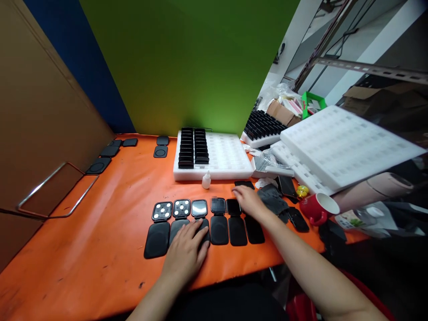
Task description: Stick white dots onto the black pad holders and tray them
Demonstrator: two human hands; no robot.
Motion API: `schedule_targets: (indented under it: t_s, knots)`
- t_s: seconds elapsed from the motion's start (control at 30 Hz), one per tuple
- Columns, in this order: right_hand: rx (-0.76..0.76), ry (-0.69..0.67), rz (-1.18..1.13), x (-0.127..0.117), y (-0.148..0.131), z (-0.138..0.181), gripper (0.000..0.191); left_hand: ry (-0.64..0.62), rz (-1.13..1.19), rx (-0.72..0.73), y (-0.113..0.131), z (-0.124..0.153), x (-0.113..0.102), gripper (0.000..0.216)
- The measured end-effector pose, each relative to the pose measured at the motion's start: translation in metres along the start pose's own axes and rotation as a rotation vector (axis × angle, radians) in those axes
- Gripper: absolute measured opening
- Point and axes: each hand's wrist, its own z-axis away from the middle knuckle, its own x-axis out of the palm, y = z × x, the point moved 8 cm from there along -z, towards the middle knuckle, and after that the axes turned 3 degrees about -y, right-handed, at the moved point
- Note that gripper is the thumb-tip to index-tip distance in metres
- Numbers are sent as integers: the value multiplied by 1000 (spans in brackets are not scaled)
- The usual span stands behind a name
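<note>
Row of open black cases [219,223] lies at lower centre on the orange table [110,209], close to its near edge. Left hand [185,252] open, palm flat on the lids. Right hand [250,201] open, fingers stretched over the row's right end, gripping nothing visible. White bottle [206,180] stands just above the row. Bare surface at left; red mug [317,207] crowds the right.

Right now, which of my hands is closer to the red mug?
Right. The right hand sits just left of the red mug, beside the row of open cases. The left hand rests farther left, on the black pads.
</note>
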Motion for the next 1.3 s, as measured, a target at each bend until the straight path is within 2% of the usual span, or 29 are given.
schedule_targets:
  t_s: [0.13, 0.23, 0.47, 0.8, 1.03, 1.2, 1.3]
  knots:
    - [-309, -168, -40, 52, -79, 13, 32, 23, 4, 20, 4, -1, -5, 34]
    - [-489, -262, 20, 77, -110, 19, 41, 22, 5, 32, 7, -1, -7, 33]
    - [-383, -223, 136, 81, -105, 9, 34, -3, -55, 18, 5, 0, 0, 32]
    - [-97, -185, 90, 71, -92, -27, 33, 10, -82, 32, 3, 6, 3, 34]
    - [8, -352, -187, 80, -83, -50, 38, 30, -68, 62, 3, 8, 5, 37]
    - [36, -382, -470, 89, -78, -34, 35, 92, 41, 93, 5, 14, 5, 35]
    - [25, -343, -601, 87, -81, -21, 25, 101, 247, 79, 2, 16, -1, 32]
